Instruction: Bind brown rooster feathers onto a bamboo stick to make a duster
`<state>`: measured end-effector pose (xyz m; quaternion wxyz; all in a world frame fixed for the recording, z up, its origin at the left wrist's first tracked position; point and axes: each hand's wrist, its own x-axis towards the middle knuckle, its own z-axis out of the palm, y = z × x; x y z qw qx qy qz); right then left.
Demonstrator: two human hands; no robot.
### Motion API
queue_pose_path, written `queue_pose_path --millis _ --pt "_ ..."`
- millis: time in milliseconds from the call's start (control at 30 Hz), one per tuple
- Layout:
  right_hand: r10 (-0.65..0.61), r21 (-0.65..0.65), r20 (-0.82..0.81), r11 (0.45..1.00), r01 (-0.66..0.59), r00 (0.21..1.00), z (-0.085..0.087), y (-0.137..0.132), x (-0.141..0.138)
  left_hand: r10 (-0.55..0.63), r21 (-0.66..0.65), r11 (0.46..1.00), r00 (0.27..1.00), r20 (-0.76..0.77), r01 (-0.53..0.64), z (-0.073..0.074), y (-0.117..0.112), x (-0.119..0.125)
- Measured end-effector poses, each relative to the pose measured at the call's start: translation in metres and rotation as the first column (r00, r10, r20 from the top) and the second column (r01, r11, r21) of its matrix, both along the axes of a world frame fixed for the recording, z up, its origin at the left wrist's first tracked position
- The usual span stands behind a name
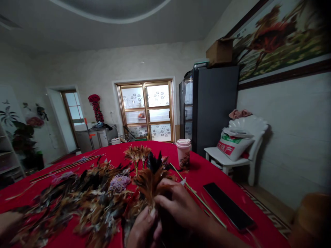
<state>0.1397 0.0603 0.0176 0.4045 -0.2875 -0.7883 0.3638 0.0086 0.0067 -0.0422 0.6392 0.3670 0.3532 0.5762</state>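
At lower centre, a brown feather bunch is pinched near its base by the left hand and held higher by the right hand. Above it, other bunches seem already made; at left, loose feathers are left ungathered on the worktop.

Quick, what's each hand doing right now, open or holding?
Left hand: closed, holding the base of a fanned brown feather bundle.
Right hand: curled against that bundle; grip closure unclear.

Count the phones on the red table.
1: the black phone, lying to the right of the right hand. The loose feathers might hide more.
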Motion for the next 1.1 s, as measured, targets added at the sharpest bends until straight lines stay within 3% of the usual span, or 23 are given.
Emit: queue_pose_path --millis 133,267,433,533,600,667,733,767,800,833,933,1000,1100 --pt "-0.098 -0.110 -0.135 0.990 0.083 0.986 0.011 0.012 0.010 -0.021 -0.028 0.999 0.997 -0.069 0.019 0.013 -0.004 -0.004" --pt "-0.171 -0.077 -0.137 0.984 0.162 0.976 0.021 0.023 0.024 0.085 -0.041 0.995 0.992 -0.096 -0.090 0.028 -0.009 -0.012" --pt "-0.094 -0.120 -0.035 0.989 0.089 0.995 0.021 0.031 0.028 0.178 -0.090 0.978 0.980 -0.091 -0.186 0.044 -0.017 -0.026" --pt "-0.047 -0.153 0.003 0.987 0.047 0.999 0.017 0.029 0.023 0.160 -0.082 0.983 0.984 -0.078 -0.167 0.051 -0.021 -0.027" --pt "0.050 -0.224 -0.028 0.973 -0.055 0.998 0.013 0.024 0.017 0.144 -0.088 0.985 0.988 -0.061 -0.149 0.053 -0.023 -0.025" --pt "0.270 -0.313 -0.122 0.903 -0.295 0.955 0.009 0.016 0.010 0.135 -0.097 0.986 0.990 -0.051 -0.139 0.053 -0.023 -0.023" --pt "0.483 -0.375 -0.215 0.761 -0.529 0.848 0.005 0.008 0.003 0.136 -0.090 0.986 0.990 -0.046 -0.140 0.051 -0.022 -0.022" --pt "0.536 -0.401 -0.230 0.708 -0.581 0.812 0.003 0.006 0.001 0.140 -0.078 0.987 0.989 -0.051 -0.143 0.051 -0.022 -0.022" --pt "0.552 -0.424 -0.219 0.689 -0.588 0.805 0.002 0.004 0.000 0.147 -0.065 0.986 0.987 -0.062 -0.151 0.050 -0.021 -0.022" --pt "0.537 -0.439 -0.189 0.703 -0.560 0.822 0.001 0.004 0.000 0.155 -0.052 0.986 0.985 -0.078 -0.159 0.049 -0.021 -0.022" --pt "0.424 -0.388 -0.078 0.821 -0.420 0.902 0.003 0.006 0.003 0.178 -0.031 0.983 0.976 -0.123 -0.183 0.048 -0.020 -0.023" --pt "0.352 -0.278 -0.020 0.897 -0.344 0.936 0.006 0.005 0.006 0.245 -0.030 0.967 0.955 -0.168 -0.254 0.047 -0.020 -0.023" --pt "0.209 -0.019 0.114 0.978 -0.208 0.971 0.010 -0.003 0.010 0.428 0.029 0.897 0.850 -0.308 -0.441 0.041 -0.018 -0.024"
